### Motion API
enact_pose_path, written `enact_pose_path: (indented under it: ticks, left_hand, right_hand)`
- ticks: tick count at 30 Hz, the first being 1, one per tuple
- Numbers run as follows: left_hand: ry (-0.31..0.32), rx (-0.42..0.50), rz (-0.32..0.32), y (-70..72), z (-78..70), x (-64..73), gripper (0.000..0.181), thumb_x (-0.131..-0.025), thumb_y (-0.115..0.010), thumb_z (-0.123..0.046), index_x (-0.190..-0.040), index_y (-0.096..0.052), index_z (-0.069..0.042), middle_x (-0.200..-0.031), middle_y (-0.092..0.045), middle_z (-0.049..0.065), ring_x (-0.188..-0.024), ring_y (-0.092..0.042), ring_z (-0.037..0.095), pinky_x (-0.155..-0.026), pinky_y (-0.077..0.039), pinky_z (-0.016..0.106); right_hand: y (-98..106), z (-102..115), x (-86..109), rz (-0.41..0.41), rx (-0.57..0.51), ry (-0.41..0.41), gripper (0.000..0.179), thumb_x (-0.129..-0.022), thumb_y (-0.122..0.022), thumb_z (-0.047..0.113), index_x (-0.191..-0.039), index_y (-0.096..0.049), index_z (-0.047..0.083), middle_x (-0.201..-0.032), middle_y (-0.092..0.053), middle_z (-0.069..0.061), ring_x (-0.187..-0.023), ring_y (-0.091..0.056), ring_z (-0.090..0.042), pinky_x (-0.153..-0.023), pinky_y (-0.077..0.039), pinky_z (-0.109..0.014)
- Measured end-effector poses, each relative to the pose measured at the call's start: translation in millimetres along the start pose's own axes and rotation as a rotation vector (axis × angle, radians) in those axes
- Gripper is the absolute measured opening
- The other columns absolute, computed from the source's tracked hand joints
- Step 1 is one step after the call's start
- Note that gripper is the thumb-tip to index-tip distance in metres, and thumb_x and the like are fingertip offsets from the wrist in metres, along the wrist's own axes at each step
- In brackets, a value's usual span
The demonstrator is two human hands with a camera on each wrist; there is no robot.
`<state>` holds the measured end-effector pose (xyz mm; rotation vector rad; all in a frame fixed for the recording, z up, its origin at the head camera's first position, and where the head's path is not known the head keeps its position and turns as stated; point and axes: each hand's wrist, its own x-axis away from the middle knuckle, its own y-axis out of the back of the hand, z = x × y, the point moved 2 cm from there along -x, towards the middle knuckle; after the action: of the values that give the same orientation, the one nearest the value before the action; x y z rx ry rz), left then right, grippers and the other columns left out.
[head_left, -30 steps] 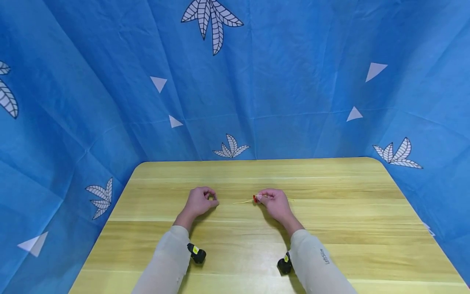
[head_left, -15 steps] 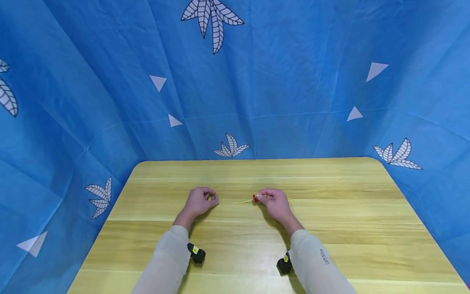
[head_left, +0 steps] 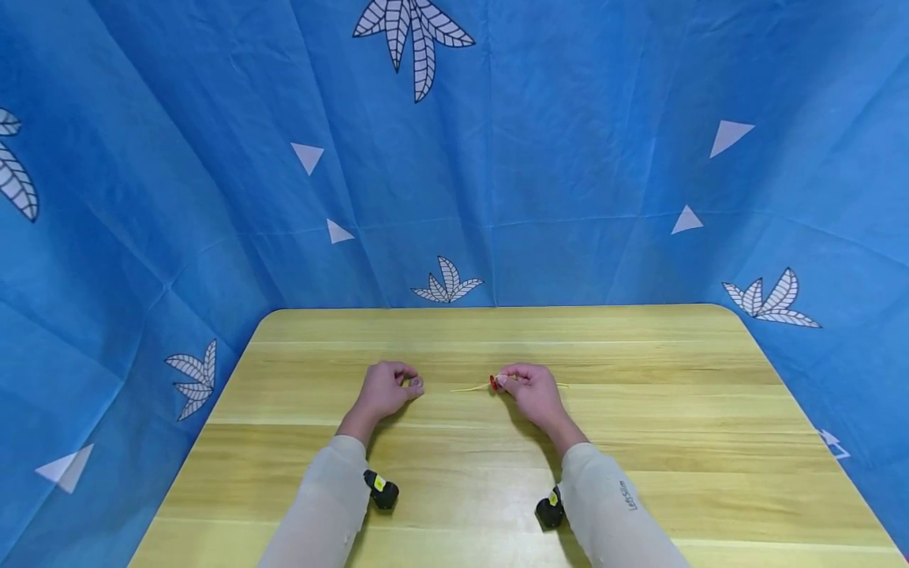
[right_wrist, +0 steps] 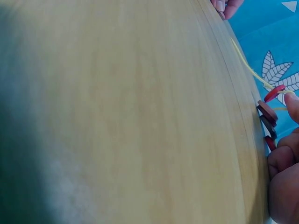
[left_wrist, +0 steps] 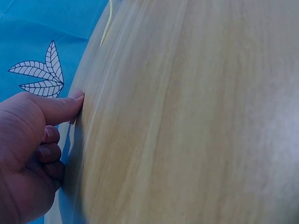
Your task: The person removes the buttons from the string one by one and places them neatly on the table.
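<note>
In the head view my right hand pinches a yellow cord between thumb and forefinger, beside a red disc. The right wrist view shows that red disc threaded on the cord. Below it, near the curled fingers, are a brown disc, a dark disc and another red disc. To the left, my left hand has thumb and forefinger close together at the tabletop. They seem to pinch a small thin brownish piece, mostly hidden by the fingertips.
Both hands work over a wood-grain table. A blue curtain with leaf prints stands behind its far edge. Black wrist cameras stick inward from the sleeves. One cord end lies between the hands.
The hands hold nearly the same places. Left thumb and forefinger shift slightly, showing a greyish patch between them that was not visible a second ago. The cord and red disc stay put.
</note>
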<state>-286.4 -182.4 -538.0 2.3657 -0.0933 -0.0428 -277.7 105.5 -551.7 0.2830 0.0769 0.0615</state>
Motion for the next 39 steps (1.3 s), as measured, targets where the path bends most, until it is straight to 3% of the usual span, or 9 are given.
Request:
enact_pose_path:
  ticks: [16,23,30,33,36,39]
  left_hand:
    - [-0.022,0.092,-0.015,2.3,4.2,1.8,0.028,-0.083,-0.084,-0.02,-0.106,-0.075,-0.007,-0.063,-0.041,0.001,-0.058,-0.037,0.016,-0.068,-0.039,0.036]
    - [-0.016,0.113,-0.029,-0.2,4.5,4.4,0.032,-0.082,-0.084,-0.02,-0.109,-0.074,-0.005,-0.064,-0.039,0.001,-0.059,-0.037,0.016,-0.063,-0.038,0.033]
    - [-0.018,0.131,-0.025,-4.5,-5.7,5.5,0.038,-0.08,-0.086,-0.016,-0.113,-0.072,-0.003,-0.069,-0.049,0.001,-0.066,-0.052,0.014,-0.063,-0.043,0.032]
    - [-0.038,0.133,-0.034,-5.7,-11.6,3.9,0.039,-0.08,-0.086,-0.015,-0.114,-0.073,-0.003,-0.064,-0.043,0.0,-0.063,-0.051,0.014,-0.067,-0.044,0.033]
    - [-0.068,0.125,-0.047,-7.3,-17.7,0.9,0.039,-0.08,-0.086,-0.015,-0.114,-0.073,-0.003,-0.061,-0.034,0.001,-0.058,-0.039,0.017,-0.068,-0.042,0.036]
    - [-0.087,0.119,-0.052,-10.5,-24.6,-2.6,0.037,-0.081,-0.085,-0.016,-0.114,-0.074,-0.003,-0.068,-0.041,0.002,-0.064,-0.043,0.02,-0.069,-0.043,0.039]
  right_hand:
    - [1,1,-1.4,0.001,-0.012,0.003,0.01,-0.094,-0.07,0.008,-0.086,-0.076,0.007,-0.058,-0.052,-0.004,-0.054,-0.036,-0.013,-0.053,-0.032,-0.025]
    - [0,1,0.4,0.012,-0.02,-0.017,0.01,-0.094,-0.069,0.008,-0.088,-0.076,0.007,-0.072,-0.067,-0.008,-0.055,-0.042,-0.013,-0.053,-0.034,-0.025]
    - [0,-3,0.7,0.006,-0.028,-0.006,0.01,-0.094,-0.069,0.007,-0.088,-0.076,0.007,-0.068,-0.066,-0.008,-0.051,-0.037,-0.011,-0.05,-0.031,-0.024]
    - [0,-4,0.4,0.004,-0.031,-0.014,0.01,-0.094,-0.069,0.008,-0.088,-0.077,0.008,-0.065,-0.064,-0.009,-0.048,-0.034,-0.011,-0.047,-0.028,-0.023]
    - [1,-4,0.0,0.007,-0.026,-0.017,0.01,-0.094,-0.07,0.009,-0.088,-0.077,0.009,-0.06,-0.058,-0.008,-0.048,-0.033,-0.011,-0.048,-0.028,-0.023]
    - [1,-3,-0.6,0.005,-0.021,-0.015,0.01,-0.094,-0.07,0.01,-0.087,-0.077,0.009,-0.057,-0.053,-0.007,-0.05,-0.033,-0.012,-0.05,-0.03,-0.025]
